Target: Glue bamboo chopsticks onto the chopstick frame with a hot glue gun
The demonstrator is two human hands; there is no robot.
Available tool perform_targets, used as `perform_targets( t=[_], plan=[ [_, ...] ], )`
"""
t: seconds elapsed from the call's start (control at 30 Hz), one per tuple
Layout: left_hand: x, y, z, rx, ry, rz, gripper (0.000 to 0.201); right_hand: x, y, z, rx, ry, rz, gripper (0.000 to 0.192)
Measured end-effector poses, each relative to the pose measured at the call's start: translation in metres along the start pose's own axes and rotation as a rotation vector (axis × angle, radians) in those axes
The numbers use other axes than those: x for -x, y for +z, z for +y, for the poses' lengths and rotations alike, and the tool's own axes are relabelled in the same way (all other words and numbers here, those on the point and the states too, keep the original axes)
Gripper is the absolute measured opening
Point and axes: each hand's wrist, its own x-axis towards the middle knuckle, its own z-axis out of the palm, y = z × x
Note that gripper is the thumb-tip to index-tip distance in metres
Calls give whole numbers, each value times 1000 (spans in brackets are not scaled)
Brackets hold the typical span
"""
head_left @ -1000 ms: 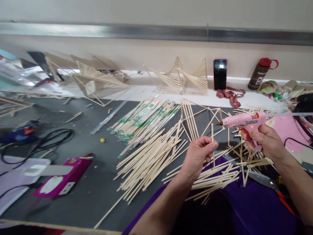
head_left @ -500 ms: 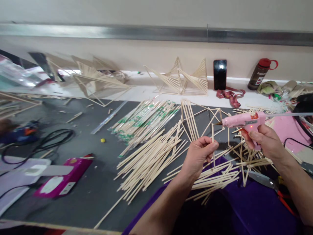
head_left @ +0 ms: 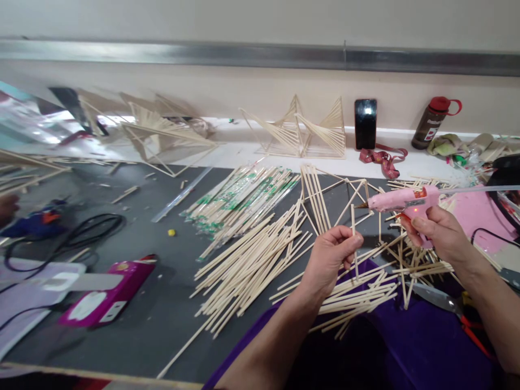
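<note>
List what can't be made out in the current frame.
- Head view: part of the upright stick, hidden by the left hand.
- Head view: most of the pink glue gun's handle, hidden by the right hand.
- Head view: whether the nozzle touches the stick; too small.
- Head view: another person's hand, cut off by the left edge and blurred.
- Head view: bottle's fine print, too small.

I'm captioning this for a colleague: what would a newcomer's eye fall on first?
Probably the pink glue gun in the right hand, its tip near the stick in the left hand. Next, the loose sticks on the dark table, and a stick model by the wall.
</note>
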Motion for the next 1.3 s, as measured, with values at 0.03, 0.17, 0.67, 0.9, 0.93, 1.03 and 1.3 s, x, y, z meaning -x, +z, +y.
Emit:
perform_targets(
  t=[0.03, 0.17, 0.67, 0.9, 0.93, 1.03, 1.3],
  plan=[
    [0, 0, 0, 1, 2, -1, 31, 0, 0, 0, 5, 3, 3, 30],
    [1, 0, 0, -2, 7, -7, 30, 1, 1, -1, 18, -5, 11, 28],
    [2, 1, 0, 28, 0, -50, 26, 0, 2, -2, -9, -10, -4, 27],
    [2, 2, 1, 24, -3, -38, 26, 1, 4, -5, -2, -4, 34, 29],
    [2, 1, 1, 20, -4, -41, 26, 1, 5, -6, 1, -4, 40, 29],
    [1, 1, 1, 8, -6, -45, 27, 0, 6, -7, 16, -4, 45, 30],
    [1, 1, 0, 4, -16, -52, 29, 1, 3, -5, 47, -10, -9, 33]
  ],
)
